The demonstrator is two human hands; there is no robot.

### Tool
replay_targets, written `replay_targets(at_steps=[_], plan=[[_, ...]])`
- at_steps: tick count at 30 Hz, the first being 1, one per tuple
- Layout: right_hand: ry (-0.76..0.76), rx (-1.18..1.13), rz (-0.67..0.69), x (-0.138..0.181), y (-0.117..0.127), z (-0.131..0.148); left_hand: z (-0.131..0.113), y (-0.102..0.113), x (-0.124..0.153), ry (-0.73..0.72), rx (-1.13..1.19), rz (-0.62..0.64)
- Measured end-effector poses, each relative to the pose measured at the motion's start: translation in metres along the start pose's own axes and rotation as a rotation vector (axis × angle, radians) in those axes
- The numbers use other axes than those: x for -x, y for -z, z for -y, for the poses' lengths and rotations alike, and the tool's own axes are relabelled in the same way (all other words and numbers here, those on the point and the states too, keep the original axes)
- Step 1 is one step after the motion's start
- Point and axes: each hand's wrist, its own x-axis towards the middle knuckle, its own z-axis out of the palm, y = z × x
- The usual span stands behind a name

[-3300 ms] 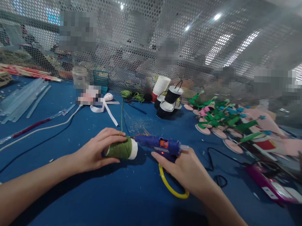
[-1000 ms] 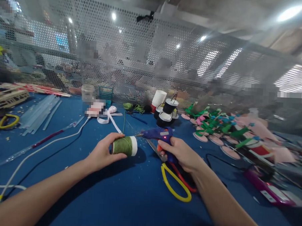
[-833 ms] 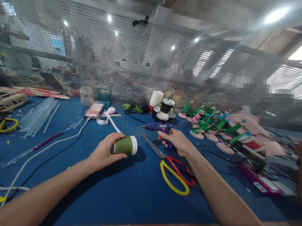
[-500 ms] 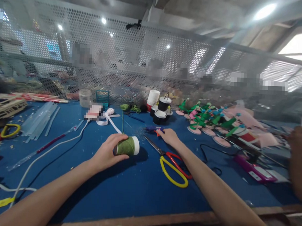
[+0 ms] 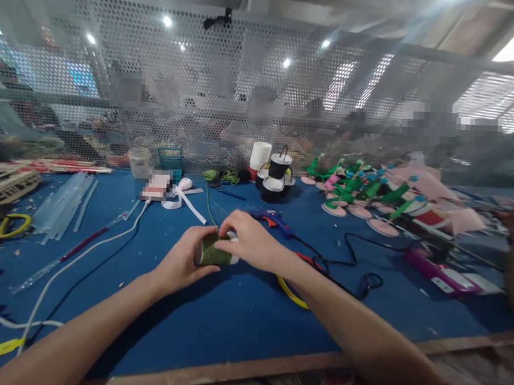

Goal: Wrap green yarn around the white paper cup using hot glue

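A small paper cup [image 5: 214, 253] wrapped in green yarn lies on its side between my hands, its white end to the right. My left hand [image 5: 186, 254] curls round the cup's left part, with thumb below and fingers above. Over the cup's upper side, my right hand [image 5: 250, 243] has thumb and fingers pinched at the green yarn [image 5: 209, 204], which trails back toward a green ball. The fingertips partly cover the yarn. Beyond my right hand a blue glue gun [image 5: 277, 222] rests on the table. Scissors with yellow and red handles [image 5: 293, 293] are mostly hidden under my right forearm.
Black-wrapped cups [image 5: 273, 187] and stacked white cups [image 5: 261, 156] stand at the back. Green figures on pink discs [image 5: 359, 191] crowd the right, near a purple power strip [image 5: 441, 271]. Glue sticks [image 5: 64, 204] and a white cable [image 5: 105, 242] lie left. Another person's arm shows far right.
My right hand has left the glue gun and come left to the yarn-wrapped cup. The glue gun now lies free. My left hand keeps its hold on the cup.
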Motion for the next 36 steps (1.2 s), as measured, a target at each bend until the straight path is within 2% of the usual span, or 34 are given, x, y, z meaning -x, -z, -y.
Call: replay_targets(at_steps=[4, 8, 13, 18, 31, 36], plan=[[-0.023, -0.073, 0.03, 0.001, 0.0, 0.002, -0.001, 0.0, 0.0, -0.032, 0.017, 0.004], [-0.08, -0.193, -0.036, 0.005, 0.009, 0.003, 0.0, -0.002, 0.001, 0.117, 0.176, -0.021], [-0.16, -0.511, -0.119, 0.012, 0.015, -0.006, -0.001, -0.006, -0.001, 0.285, 0.503, -0.001], [-0.181, -0.753, -0.198, 0.012, 0.014, -0.017, -0.008, -0.004, -0.003, 0.397, 0.552, 0.098], [-0.146, -0.756, -0.26, 0.012, 0.01, -0.018, -0.014, -0.003, -0.003, 0.353, 0.47, 0.203], [-0.194, -0.801, -0.246, 0.01, 0.006, -0.023, -0.016, -0.002, -0.002, 0.314, 0.425, 0.17]])
